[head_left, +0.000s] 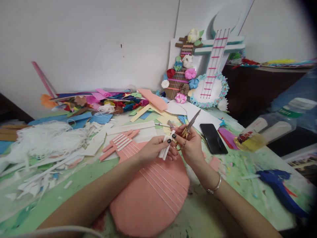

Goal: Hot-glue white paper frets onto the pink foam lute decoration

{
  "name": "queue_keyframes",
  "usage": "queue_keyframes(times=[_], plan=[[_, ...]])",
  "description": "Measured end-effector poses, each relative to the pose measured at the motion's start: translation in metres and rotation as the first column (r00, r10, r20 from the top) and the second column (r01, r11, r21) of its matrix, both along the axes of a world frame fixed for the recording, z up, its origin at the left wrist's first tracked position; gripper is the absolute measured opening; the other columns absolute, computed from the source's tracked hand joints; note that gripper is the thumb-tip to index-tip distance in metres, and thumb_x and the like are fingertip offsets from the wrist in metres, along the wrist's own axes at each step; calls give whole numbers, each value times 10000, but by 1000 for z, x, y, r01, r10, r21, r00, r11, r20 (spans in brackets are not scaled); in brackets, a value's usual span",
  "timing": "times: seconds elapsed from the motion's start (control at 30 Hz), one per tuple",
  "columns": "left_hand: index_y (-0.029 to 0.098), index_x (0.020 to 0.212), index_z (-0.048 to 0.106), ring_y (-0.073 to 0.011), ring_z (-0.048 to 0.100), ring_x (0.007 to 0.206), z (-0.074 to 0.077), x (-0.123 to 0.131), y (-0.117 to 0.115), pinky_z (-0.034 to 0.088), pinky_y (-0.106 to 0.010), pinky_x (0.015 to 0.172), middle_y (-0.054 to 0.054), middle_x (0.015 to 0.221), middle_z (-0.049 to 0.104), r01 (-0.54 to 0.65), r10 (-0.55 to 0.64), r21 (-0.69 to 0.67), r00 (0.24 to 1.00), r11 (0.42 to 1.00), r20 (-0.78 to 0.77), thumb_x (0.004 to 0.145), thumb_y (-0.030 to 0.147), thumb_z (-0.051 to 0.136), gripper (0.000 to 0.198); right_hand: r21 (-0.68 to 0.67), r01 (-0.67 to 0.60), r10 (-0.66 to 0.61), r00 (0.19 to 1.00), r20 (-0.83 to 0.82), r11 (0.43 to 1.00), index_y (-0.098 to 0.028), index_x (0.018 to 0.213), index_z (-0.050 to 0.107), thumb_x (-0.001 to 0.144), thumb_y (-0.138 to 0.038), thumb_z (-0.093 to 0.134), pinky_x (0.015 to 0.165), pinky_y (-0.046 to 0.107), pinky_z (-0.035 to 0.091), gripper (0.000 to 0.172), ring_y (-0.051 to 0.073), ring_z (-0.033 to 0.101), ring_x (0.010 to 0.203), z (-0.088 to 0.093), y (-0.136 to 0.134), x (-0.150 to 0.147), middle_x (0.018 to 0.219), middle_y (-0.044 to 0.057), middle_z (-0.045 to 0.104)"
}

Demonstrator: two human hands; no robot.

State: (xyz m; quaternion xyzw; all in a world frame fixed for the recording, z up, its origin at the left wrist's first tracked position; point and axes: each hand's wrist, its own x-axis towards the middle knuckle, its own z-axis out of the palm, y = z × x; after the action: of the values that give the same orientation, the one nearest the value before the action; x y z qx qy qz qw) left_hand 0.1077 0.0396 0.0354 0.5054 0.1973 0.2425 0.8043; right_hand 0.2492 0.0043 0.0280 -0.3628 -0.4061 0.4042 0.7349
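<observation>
Short white paper strips (163,152) lie between the fingers of my left hand (155,147). My right hand (192,143) has the gold-handled scissors (185,132) hooked in its fingers, blades pointing up and away. Its thumb and fingertips also pinch the upper end of a white strip. Below both hands lies a pink paper guitar (148,201) with white string lines running along its body. Several white strips cross its neck (121,142), and pink bars stick out at the head. My hands hide part of the guitar where neck and body meet.
Two decorated paper guitars (177,79) (210,86) lean against the wall. A phone (213,138), a bottle (267,125) and a blue glue gun (279,188) lie to the right. Tangled white string (49,142) and paper scraps cover the left; coloured paper (151,99) is piled behind.
</observation>
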Motion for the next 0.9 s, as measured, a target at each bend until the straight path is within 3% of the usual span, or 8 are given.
queue_keyframes(times=[0.47,0.67,0.9], plan=[[110,844,525,-189,674,627,0,0,-1,516,-283,612,-64,673,666,27,-27,-44,1000,999,9,714,388,733,371,17,-17,16,1000,4,1000,-217,850,546,639,-135,747,802,311,497,303,140,629,821,-4,2,2,883,1,689],[116,841,519,-168,659,593,-1,0,0,494,-258,579,-57,677,660,12,-12,-1,999,1000,-40,728,413,707,369,-9,-15,15,1000,-7,1000,-223,836,543,611,-147,759,792,317,508,321,154,643,828,-3,1,2,876,2,698],[121,824,511,-114,594,473,4,1,-1,375,-198,463,-46,668,646,5,8,129,994,992,-107,742,452,663,373,-23,-46,46,999,0,999,-215,844,538,619,-171,771,782,302,511,327,154,651,814,-2,2,5,835,1,695]])
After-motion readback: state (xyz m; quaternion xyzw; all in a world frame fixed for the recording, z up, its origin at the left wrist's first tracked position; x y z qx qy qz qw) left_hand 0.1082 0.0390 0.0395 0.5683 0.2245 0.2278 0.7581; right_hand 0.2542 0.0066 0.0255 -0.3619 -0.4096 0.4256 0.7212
